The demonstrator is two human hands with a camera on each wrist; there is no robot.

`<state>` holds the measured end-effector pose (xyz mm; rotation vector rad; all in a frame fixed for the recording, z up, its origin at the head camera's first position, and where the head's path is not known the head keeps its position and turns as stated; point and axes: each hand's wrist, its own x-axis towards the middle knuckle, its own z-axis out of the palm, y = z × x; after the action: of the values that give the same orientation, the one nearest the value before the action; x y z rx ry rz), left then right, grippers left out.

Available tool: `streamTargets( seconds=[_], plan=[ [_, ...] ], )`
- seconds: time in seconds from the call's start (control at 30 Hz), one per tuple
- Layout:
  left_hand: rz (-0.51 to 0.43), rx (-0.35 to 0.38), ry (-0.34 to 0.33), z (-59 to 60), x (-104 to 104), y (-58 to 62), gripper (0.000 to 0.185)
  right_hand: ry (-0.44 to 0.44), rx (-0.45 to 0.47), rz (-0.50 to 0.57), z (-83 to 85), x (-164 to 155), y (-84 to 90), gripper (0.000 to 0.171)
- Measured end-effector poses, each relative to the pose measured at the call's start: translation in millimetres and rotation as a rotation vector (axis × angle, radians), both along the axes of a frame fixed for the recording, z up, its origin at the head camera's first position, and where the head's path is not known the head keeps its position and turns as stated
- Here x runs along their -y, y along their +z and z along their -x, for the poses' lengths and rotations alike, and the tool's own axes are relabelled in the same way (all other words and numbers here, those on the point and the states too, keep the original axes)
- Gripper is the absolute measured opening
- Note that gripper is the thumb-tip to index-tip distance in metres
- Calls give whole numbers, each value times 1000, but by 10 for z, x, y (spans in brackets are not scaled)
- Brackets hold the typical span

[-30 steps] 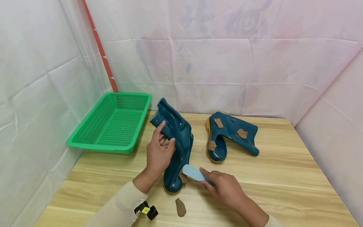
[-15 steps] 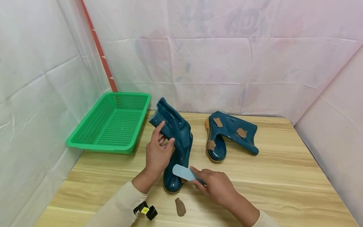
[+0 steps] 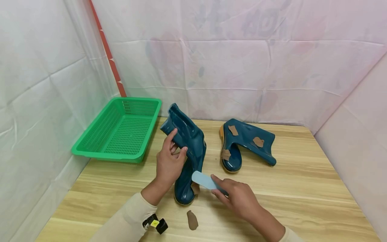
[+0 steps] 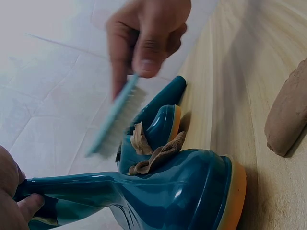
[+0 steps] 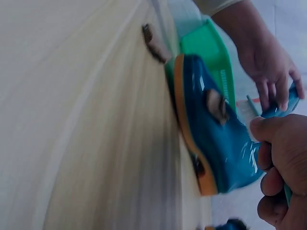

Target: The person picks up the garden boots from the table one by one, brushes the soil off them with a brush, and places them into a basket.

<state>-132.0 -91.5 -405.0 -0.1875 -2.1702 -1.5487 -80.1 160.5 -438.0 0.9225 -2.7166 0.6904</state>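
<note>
A dark blue rubber boot (image 3: 196,148) lies on its side in the middle of the head view. My left hand (image 3: 170,164) grips its shaft between thumb and fingers. In my right hand (image 3: 240,200) is the handle of a light blue brush (image 3: 204,179). Its pale bristles (image 4: 125,112) face the boot in the left wrist view, seemingly a little off its surface. A brown, clay-like patch (image 3: 195,188) clings to the boot's foot near the brush. Another brown piece (image 3: 192,220) lies loose on the table in front of the toe.
A second blue boot (image 3: 251,136) lies at the right, with 3 brown patches on it. At the back left stands a green perforated basket (image 3: 142,156). White sheeting (image 3: 223,67) walls in the wooden table (image 3: 302,188) at the back and sides.
The brush in my right hand went left across the boot's foot, then back right and slightly up, uncovering the brown patch. My left hand and the boot have hardly moved.
</note>
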Motion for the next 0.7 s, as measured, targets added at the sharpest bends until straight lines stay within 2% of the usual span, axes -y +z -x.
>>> streamTargets(
  seconds=[0.17, 0.37, 0.53, 0.7],
  plan=[
    [6, 17, 3, -11, 0, 11, 71, 56, 46, -17, -12, 104, 14, 44],
    [7, 19, -1, -10, -2, 5, 72, -20, 97, -89, -51, -25, -43, 45],
    [13, 13, 3, -5, -1, 8, 72, -37, 50, -86, -46, -119, -37, 45],
    [18, 4, 10, -14, -2, 16, 71, -3, 1, -11, -30, -38, 15, 47]
  ],
)
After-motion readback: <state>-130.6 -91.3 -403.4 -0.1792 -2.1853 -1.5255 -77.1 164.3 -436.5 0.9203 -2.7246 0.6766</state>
